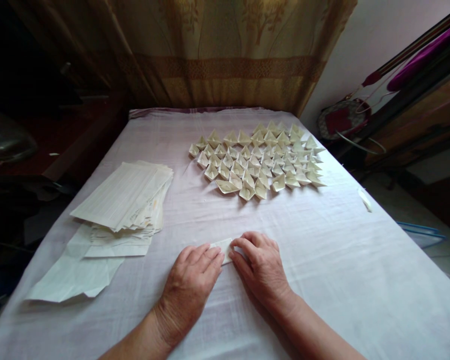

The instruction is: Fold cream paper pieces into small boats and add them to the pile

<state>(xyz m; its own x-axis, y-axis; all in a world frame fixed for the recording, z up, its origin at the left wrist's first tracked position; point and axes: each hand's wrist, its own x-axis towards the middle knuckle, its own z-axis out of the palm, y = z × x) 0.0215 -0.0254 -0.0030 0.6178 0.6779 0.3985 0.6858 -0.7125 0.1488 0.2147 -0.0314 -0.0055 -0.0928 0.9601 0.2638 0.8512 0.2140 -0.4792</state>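
A small folded piece of white paper lies on the white cloth near the front of the table. My left hand rests palm down with its fingers together, pressing on the paper's left part. My right hand lies palm down too, its fingertips pressing the paper's right part. Most of the paper is hidden beneath both hands.
Several folded paper boats sit packed together at the back right of the cloth-covered table. A stack of lined paper sheets lies at the left, with a loose sheet under it. A small paper scrap lies near the right edge.
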